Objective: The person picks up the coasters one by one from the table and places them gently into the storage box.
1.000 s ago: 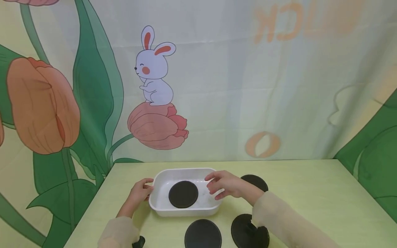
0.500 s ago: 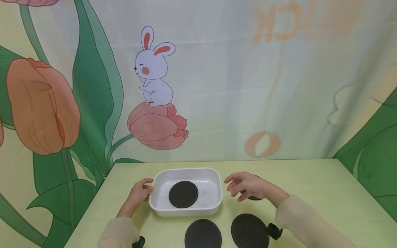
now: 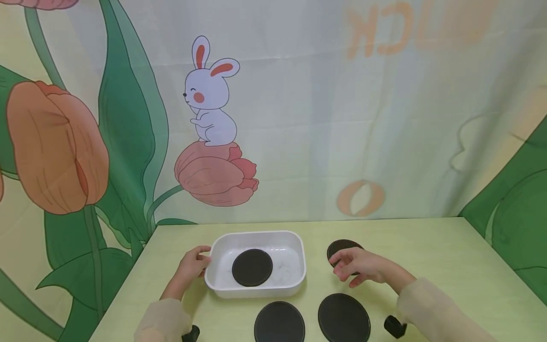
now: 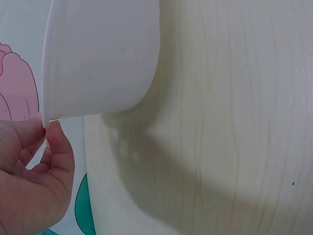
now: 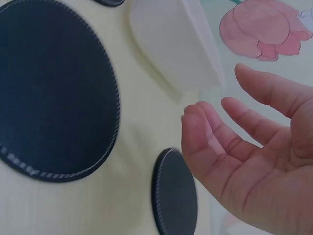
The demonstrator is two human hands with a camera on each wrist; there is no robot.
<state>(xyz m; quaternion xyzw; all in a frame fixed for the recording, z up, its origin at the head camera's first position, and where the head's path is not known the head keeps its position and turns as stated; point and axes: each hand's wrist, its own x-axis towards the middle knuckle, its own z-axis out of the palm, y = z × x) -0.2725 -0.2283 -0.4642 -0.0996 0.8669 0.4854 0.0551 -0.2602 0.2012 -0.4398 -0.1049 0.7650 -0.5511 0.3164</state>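
Cream-coloured cloth, plain and softly creased, makes up both the left sleeve (image 3: 164,319) and the right sleeve (image 3: 438,309), each loose and ending near the wrist. The left hand (image 3: 191,264) and right hand (image 3: 361,267) are bare. Small, dark, blocky attachments (image 3: 395,327) show beside both cuffs, their details too small to tell.

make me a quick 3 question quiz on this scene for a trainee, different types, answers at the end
1. What lies inside the white tray?
a) a cup
b) a black disc
c) a spoon

2. True or false: the left hand pinches the tray's edge.

3. In the head view, how many black discs lie on the table outside the tray?

Key
1. b
2. True
3. Three: one partly behind the right hand, one in front of the tray, and one to the right of that.
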